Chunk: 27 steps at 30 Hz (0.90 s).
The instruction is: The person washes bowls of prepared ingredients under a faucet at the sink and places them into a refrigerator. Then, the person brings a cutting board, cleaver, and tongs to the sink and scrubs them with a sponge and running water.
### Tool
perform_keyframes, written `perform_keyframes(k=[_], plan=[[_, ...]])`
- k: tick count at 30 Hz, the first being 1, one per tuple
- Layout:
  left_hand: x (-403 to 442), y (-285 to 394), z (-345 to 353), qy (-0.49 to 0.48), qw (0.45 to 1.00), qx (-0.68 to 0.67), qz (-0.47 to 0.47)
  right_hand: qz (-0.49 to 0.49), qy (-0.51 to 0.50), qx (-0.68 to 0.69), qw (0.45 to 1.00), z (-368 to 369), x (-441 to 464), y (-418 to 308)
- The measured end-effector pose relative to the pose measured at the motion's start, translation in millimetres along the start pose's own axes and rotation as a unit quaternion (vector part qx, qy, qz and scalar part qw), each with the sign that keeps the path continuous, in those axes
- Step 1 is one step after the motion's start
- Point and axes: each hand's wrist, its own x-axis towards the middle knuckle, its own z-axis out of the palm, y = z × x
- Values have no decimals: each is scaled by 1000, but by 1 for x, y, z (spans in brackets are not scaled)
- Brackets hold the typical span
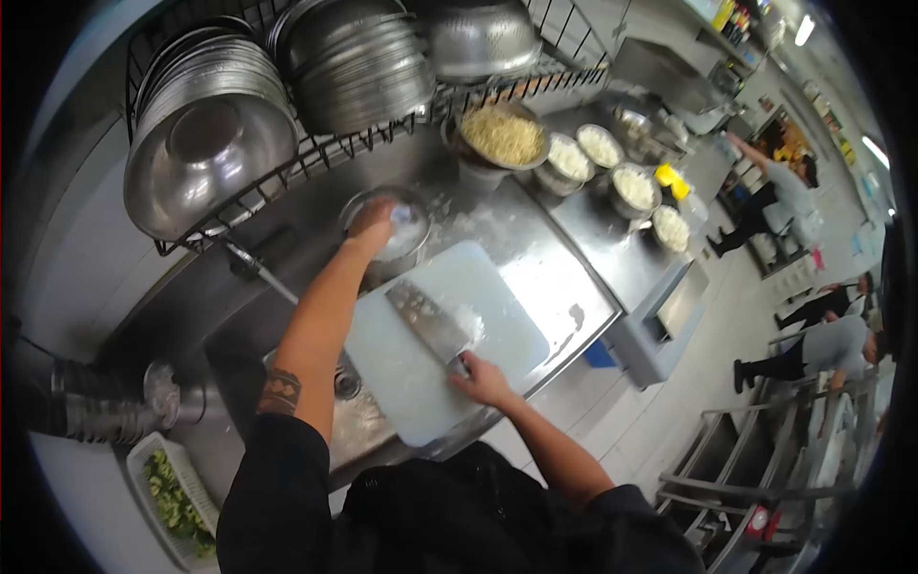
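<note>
My right hand (pixel 481 379) is wrapped round the handle of a cleaver (pixel 426 321), whose wide blade lies over the white cutting board (pixel 411 383). A small patch of white bits (pixel 469 323) sits beside the blade. My left hand (pixel 373 226) reaches into a round metal bowl (pixel 413 251) beyond the board's far left corner. Something whitish shows at its fingers, but the fingertips and what they hold are too blurred to make out.
Stacked metal bowls (pixel 212 139) fill a wire rack (pixel 316 158) above the counter. A bowl of pale shreds (pixel 502 136) and several bowls of white food (pixel 635 187) stand far right. A basket of greens (pixel 179 497) is at lower left. Other people (pixel 789 196) are at the right.
</note>
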Motion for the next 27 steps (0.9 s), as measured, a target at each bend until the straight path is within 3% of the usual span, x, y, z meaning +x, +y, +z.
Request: perform_keyframes(k=[1,3,4,6,10,13,14,16,19,20,22,24,26,27], plan=[[-14,4,-17,-18,1000,11,-9,-2,13,6,1000,5,0,5],[-42,18,-43,143,986,-84,32,-26,14,43,999,1,-6,2],[-56,32,-50,137,987,-75,32,-45,25,62,997,-2,-3,4],[-116,65,-49,223,966,-129,9,-55,8,80,995,-14,-8,-3],[-215,124,15,84,990,-108,41,-96,-28,72,992,0,-13,-5],[-248,138,43,75,982,-143,95,-100,-33,73,992,3,-16,-8],[-243,125,48,78,982,-146,89,-100,-37,68,992,2,-16,-7],[-226,77,49,59,987,-143,-52,-117,-17,50,992,-1,-20,-4],[-222,58,43,87,995,-47,2,-93,-37,24,995,-25,-24,-29],[-224,75,50,91,995,-46,4,-95,-34,23,995,-31,-20,-28],[-239,135,55,60,986,-121,101,-73,-76,-5,994,-29,-20,-27],[-231,135,55,44,985,-138,92,-74,-58,-14,996,-23,-23,-18],[-217,86,52,65,995,-68,-23,-73,-43,-24,996,-24,-29,-16],[-213,74,45,47,997,-61,0,-70,-41,-26,996,-28,-33,-23]])
